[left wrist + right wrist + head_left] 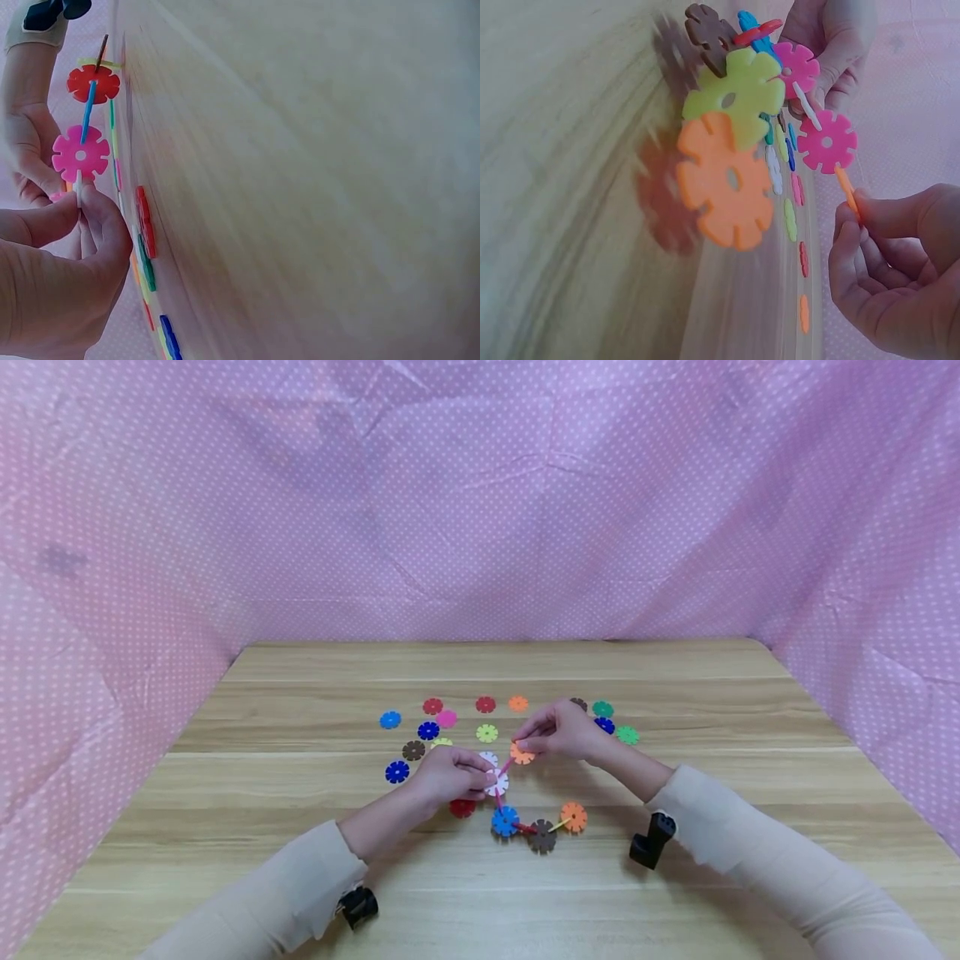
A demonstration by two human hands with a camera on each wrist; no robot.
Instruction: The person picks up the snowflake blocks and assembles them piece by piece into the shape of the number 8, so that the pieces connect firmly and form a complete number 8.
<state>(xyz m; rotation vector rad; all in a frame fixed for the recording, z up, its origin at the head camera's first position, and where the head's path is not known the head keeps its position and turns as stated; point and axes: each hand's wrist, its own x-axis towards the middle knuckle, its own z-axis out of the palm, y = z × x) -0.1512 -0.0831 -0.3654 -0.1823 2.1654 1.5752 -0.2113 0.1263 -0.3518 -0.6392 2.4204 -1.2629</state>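
Observation:
My left hand [452,774] pinches a white notched interlocking disc [500,784] between thumb and fingers. My right hand [561,729] pinches an orange disc [520,755], which a pink disc [812,142] links to the white one. From the white disc the chain runs on through a second pink disc [66,154] to a blue disc [506,823]. A red disc [109,86], a brown disc [542,840], a yellow disc [757,79] and an orange end disc [742,214] follow, curving toward the right. The chain's lower part hangs close above the table.
Loose discs lie scattered on the wooden table [300,710] behind my hands, among them a light blue disc [390,720] and a green disc [627,735]. Another red disc [462,810] lies beneath my left hand. A pink dotted cloth [480,527] surrounds the table.

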